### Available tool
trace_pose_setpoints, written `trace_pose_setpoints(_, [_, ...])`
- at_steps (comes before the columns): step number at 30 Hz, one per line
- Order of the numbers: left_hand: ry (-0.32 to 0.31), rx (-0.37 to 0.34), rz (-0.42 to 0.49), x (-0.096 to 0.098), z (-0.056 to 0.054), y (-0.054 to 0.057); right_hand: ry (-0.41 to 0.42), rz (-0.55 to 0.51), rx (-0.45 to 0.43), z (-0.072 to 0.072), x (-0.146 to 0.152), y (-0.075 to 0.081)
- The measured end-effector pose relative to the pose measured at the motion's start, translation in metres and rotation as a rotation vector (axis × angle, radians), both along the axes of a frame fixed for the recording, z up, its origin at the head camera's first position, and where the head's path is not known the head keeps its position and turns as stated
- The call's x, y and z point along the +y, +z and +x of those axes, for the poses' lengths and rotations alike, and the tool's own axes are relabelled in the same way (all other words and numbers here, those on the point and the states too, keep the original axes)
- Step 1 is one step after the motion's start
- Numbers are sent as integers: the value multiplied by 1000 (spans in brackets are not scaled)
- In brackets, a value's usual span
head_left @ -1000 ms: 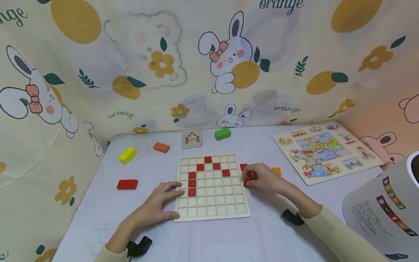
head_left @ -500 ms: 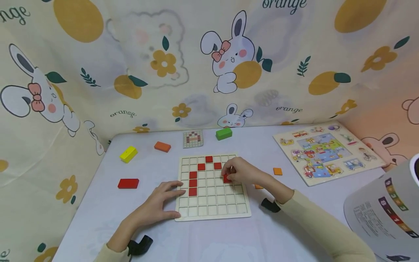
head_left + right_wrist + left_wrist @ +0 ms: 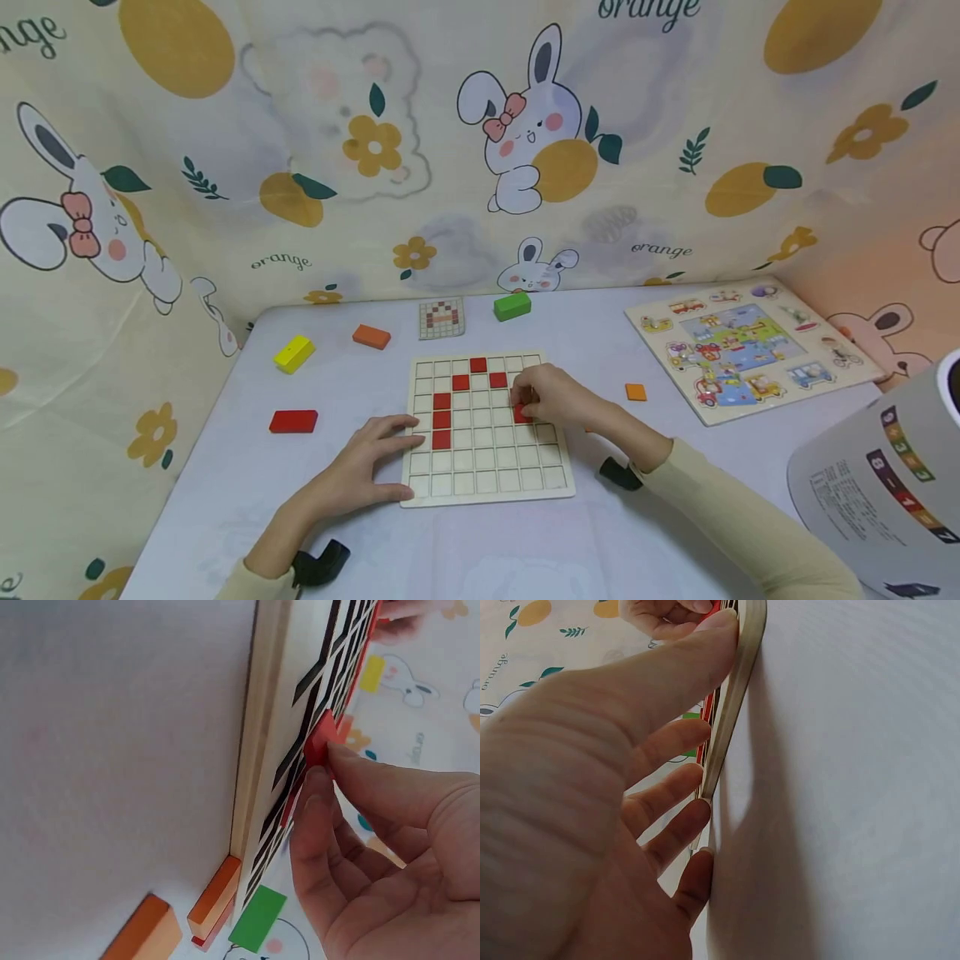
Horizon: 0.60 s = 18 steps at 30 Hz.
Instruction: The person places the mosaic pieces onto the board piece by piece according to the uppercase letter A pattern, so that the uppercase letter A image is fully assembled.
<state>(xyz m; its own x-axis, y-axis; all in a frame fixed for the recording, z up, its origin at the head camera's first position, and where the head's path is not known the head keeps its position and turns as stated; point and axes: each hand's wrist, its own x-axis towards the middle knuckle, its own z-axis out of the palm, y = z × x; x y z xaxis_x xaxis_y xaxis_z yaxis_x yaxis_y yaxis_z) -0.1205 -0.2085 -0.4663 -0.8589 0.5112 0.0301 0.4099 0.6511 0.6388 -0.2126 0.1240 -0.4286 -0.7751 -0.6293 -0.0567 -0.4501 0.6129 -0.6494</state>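
A pale gridded board lies on the table, several red square tiles set in its cells in a slanting, arch-like line. My right hand is over the board's right part and pinches a red square tile between thumb and fingers. In the right wrist view that tile is tilted, close over the grid. Its fingers hide the cells behind it. My left hand rests at the board's left edge, fingers spread, thumb near the front corner; the left wrist view shows the fingertips along the rim.
Behind the board are a small pattern card and a green block. Orange, yellow and red blocks lie left. To the right are an orange tile, a picture puzzle and a white bucket.
My right hand has picked up the red tile beside the board's right edge and carried it left over the grid, then slightly nearer me. My left hand has stayed at the left edge.
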Motion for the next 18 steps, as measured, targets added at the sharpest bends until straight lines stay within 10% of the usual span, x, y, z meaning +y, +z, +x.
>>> trace_pose_setpoints(8, [-5, 5, 2, -1, -1, -2, -44, 84, 87, 4, -4, 2])
trace_pose_setpoints(18, [1, 4, -4, -1, -1, -1, -239, -85, 27, -18, 50, 8])
